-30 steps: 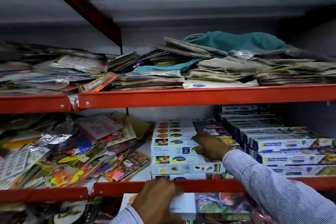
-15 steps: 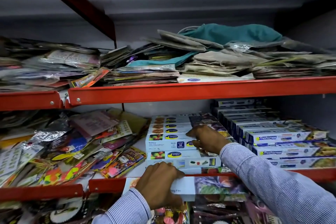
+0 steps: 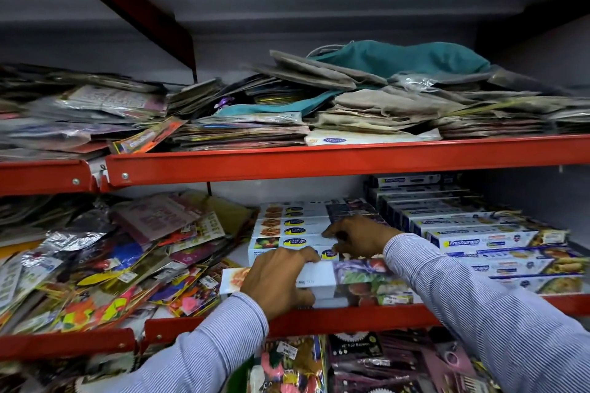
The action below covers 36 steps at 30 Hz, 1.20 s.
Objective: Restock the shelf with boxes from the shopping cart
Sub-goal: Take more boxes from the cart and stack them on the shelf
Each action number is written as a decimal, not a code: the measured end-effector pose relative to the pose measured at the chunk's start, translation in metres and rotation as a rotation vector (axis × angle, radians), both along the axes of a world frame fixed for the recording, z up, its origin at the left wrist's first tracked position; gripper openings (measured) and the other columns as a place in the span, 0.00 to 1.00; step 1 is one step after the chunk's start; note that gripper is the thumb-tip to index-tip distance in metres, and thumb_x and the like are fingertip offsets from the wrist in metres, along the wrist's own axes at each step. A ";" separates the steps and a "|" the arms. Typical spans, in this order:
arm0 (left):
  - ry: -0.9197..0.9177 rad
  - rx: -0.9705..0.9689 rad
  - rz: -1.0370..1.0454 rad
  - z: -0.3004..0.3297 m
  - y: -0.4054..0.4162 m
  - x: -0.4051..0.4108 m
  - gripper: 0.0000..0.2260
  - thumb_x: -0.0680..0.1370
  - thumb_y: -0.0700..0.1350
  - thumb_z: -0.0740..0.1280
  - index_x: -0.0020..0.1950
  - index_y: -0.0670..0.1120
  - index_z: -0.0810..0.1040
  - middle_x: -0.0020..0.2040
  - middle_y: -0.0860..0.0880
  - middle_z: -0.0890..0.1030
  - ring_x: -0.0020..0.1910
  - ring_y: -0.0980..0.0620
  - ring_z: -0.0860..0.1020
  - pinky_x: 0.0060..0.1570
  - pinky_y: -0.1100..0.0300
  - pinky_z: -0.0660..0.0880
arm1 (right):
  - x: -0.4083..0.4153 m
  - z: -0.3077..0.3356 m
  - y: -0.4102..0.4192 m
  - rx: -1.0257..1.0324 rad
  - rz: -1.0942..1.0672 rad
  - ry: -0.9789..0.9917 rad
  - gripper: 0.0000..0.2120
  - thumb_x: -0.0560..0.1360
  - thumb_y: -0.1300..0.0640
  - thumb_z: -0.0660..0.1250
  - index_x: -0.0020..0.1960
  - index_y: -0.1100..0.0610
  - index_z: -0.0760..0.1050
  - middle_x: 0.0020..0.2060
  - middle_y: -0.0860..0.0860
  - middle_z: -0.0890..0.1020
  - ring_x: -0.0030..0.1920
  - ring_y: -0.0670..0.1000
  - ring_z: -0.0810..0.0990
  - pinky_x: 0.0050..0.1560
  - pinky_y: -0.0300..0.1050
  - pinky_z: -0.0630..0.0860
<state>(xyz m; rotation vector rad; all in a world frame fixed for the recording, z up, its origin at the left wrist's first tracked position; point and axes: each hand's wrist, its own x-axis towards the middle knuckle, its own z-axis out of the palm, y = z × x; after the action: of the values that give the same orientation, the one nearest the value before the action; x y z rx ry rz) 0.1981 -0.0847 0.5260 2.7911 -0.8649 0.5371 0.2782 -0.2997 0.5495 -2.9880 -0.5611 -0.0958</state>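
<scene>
My left hand (image 3: 281,281) grips a long white box (image 3: 322,277) printed with vegetables, held level at the front of the middle red shelf (image 3: 351,321). Right behind it rises a stack of similar white boxes (image 3: 293,230) with yellow-and-blue logos. My right hand (image 3: 359,234) rests on that stack's right part, fingers bent over the box edges. To the right lies a stepped stack of blue-and-white foil boxes (image 3: 472,230). The shopping cart is out of view.
Loose colourful packets (image 3: 105,265) cover the left half of the middle shelf. The upper red shelf (image 3: 319,159) holds piles of flat packets and folded teal and beige cloth. Balloon packs (image 3: 357,360) hang below the middle shelf.
My left hand has lifted the white box from below the shelf edge up onto the middle shelf, in front of the stack. My right hand stays on the stack.
</scene>
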 end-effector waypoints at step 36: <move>-0.146 -0.179 -0.037 -0.058 -0.034 0.061 0.21 0.81 0.57 0.60 0.73 0.52 0.68 0.73 0.51 0.70 0.74 0.52 0.64 0.73 0.51 0.56 | -0.042 -0.068 -0.024 0.083 -0.029 -0.451 0.28 0.81 0.39 0.44 0.73 0.53 0.64 0.71 0.51 0.72 0.72 0.51 0.69 0.73 0.52 0.64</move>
<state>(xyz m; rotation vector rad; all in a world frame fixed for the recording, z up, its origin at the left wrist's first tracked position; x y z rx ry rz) 0.2587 -0.1190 0.4680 2.5953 -0.8483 0.7794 0.2359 -0.3237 0.4811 -2.8946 -0.5341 -0.7871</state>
